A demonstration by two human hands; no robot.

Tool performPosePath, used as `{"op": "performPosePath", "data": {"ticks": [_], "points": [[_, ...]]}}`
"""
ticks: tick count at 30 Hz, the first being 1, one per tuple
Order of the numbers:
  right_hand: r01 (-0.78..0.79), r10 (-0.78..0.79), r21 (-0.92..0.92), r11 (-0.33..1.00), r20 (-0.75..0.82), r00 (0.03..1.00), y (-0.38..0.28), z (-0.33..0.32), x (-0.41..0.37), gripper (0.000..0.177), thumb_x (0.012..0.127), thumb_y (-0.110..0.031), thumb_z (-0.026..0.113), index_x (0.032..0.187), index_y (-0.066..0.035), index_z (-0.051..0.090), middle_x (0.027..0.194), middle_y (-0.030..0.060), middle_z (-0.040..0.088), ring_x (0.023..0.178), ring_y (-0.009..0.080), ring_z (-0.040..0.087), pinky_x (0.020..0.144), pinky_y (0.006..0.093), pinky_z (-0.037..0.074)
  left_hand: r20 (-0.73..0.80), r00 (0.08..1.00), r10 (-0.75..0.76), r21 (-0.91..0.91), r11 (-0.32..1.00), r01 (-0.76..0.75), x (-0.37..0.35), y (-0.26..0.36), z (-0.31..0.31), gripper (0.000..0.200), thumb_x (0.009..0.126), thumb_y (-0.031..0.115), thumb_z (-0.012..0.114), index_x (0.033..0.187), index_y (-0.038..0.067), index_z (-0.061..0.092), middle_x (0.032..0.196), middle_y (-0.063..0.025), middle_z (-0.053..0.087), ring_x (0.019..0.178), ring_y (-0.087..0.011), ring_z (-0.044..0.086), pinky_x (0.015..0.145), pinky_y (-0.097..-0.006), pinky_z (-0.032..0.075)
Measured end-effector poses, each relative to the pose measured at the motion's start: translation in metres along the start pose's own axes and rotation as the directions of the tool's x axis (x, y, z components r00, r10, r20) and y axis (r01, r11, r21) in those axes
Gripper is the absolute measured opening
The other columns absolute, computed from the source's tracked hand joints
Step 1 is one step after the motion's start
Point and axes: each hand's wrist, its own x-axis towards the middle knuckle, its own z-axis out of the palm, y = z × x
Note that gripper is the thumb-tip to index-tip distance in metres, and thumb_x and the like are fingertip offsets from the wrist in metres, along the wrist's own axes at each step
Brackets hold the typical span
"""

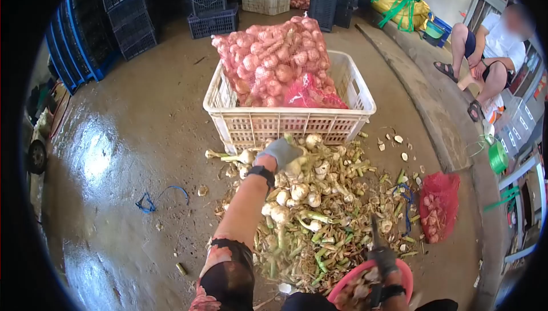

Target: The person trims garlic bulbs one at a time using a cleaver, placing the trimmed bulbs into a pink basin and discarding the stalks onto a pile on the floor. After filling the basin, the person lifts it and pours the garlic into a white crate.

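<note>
1. reaching over the pile is the left hand [279, 152], in a grey cloth-looking glove, fingers angled down onto the top of the heap. can't tell how far they're open or if they've got anything, it's too blurry.
2. the right hand [383, 261], in a dark glove, is down low by the round pink-red plastic basin [406, 275]. its fingers look closed round a long, dark, slim tool [374, 231] that points up – can't make out what kind.
3. the whitish, round, papery-skinned garlic bulbs [299, 192] lie loose on the wet brown floor [142, 157], in front of the off-white slatted plastic crate [268, 124], mixed in with chunky pale-green cut stalks [317, 216] and scraps. a bulging pinkish mesh sack [274, 63] sits in the crate.
4. handling-wise, my guess is each bulb is light and firm. outer skin's probably dry and flaky, so it could slide or peel under a glove, and a hard squeeze or a knock might bruise the cloves.
5. i'd take one round its fat middle, fingers spread. the stalk looks stiff enough to steady or lift by, but a limp one might bend – and keep fingers well off the tool.
</note>
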Motion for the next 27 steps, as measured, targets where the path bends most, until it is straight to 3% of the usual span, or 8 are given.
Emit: {"op": "performPosePath", "data": {"ticks": [4,11,13,16,18,20,22,27], "points": [[0.199,-0.125,-0.428,0.882,0.195,0.973,-0.05,0.043,-0.046,0.043,0.067,-0.046,0.062,0.076,-0.004,0.065,0.072,0.0167,0.063,0.069,0.0279,0.063,0.06,0.0361,0.048,0.014,1.0,-0.023,-0.109,0.994,0.024,0.002,-0.023,0.046,0.055,0.076,0.048,0.052,0.113,0.007,0.055,0.097,-0.0207,0.061,0.091,-0.033,0.058,0.081,-0.0365,0.044],[-0.029,-0.29,0.659,0.752,0.369,0.883,-0.046,0.046,-0.047,0.024,0.069,-0.02,0.07,0.079,0.001,0.064,0.069,0.0069,0.063,0.061,0.0161,0.061,0.055,0.0264,0.046,-0.249,0.961,0.119,-0.511,0.827,-0.235,-0.047,-0.053,0.136,0.044,0.081,0.042,0.055,0.108,0.007,0.057,0.096,-0.018,0.062,0.085,-0.0331,0.059,0.075,-0.0353,0.046],[-0.027,-0.335,0.786,0.618,0.293,0.896,-0.053,0.016,-0.066,0.021,0.073,-0.014,0.067,0.084,0.003,0.061,0.067,0.0067,0.061,0.058,0.0152,0.059,0.052,0.0254,0.046,-0.226,0.971,-0.08,-0.477,0.878,-0.038,-0.09,-0.036,0.127,0.036,0.084,0.028,0.056,0.105,-0.002,0.057,0.091,-0.011,0.062,0.078,-0.0135,0.055,0.071,-0.0282,0.045],[0.033,-0.364,0.675,0.737,0.356,0.861,-0.041,-0.023,-0.06,0.021,0.075,-0.018,0.066,0.084,0.0,0.061,0.068,0.0078,0.062,0.06,0.0167,0.06,0.055,0.0274,0.048,-0.265,0.918,-0.295,-0.856,0.509,-0.084,-0.151,-0.013,0.142,0.036,0.084,0.03,0.057,0.105,0.001,0.058,0.088,-0.0093,0.063,0.079,-0.0159,0.057,0.069,-0.0269,0.045],[0.303,-0.424,0.392,0.869,0.273,0.864,-0.021,-0.03,-0.044,0.026,0.074,-0.027,0.064,0.085,-0.003,0.061,0.07,0.011,0.063,0.063,0.0231,0.061,0.059,0.033,0.049,-0.134,0.981,-0.141,-0.77,0.638,-0.013,-0.172,-0.019,0.167,0.036,0.085,0.028,0.057,0.108,0.0,0.053,0.089,-0.0112,0.062,0.085,-0.0189,0.059,0.074,-0.0313,0.049],[0.608,-0.593,-0.193,0.77,0.137,0.794,-0.018,-0.032,-0.031,0.029,0.073,-0.033,0.061,0.085,-0.006,0.062,0.072,0.0139,0.064,0.067,0.0291,0.062,0.063,0.0383,0.049,-0.023,1.0,-0.011,-0.94,0.341,-0.018,-0.193,-0.006,0.202,0.035,0.086,0.027,0.055,0.108,-0.001,0.05,0.092,-0.0131,0.06,0.087,-0.0229,0.06,0.075,-0.0367,0.052],[0.653,-0.641,-0.201,0.73,0.128,0.757,-0.026,-0.028,-0.035,0.03,0.072,-0.036,0.057,0.086,-0.01,0.062,0.073,0.0148,0.063,0.069,0.0325,0.06,0.066,0.0417,0.048,0.053,0.999,0.001,-0.988,-0.145,0.052,-0.202,0.01,0.236,0.035,0.086,0.025,0.054,0.109,-0.002,0.049,0.099,-0.0141,0.058,0.082,-0.0266,0.061,0.072,-0.0379,0.054],[0.803,-0.786,-0.12,0.583,0.163,0.596,-0.07,-0.022,-0.069,0.026,0.074,-0.033,0.051,0.088,-0.014,0.063,0.075,0.0142,0.063,0.073,0.0326,0.061,0.068,0.0399,0.049,0.005,0.999,-0.045,-0.809,0.587,0.03,-0.221,0.043,0.257,0.025,0.082,0.016,0.061,0.094,-0.006,0.062,0.08,-0.0058,0.063,0.07,-0.0125,0.057,0.06,-0.0224,0.045]]}}
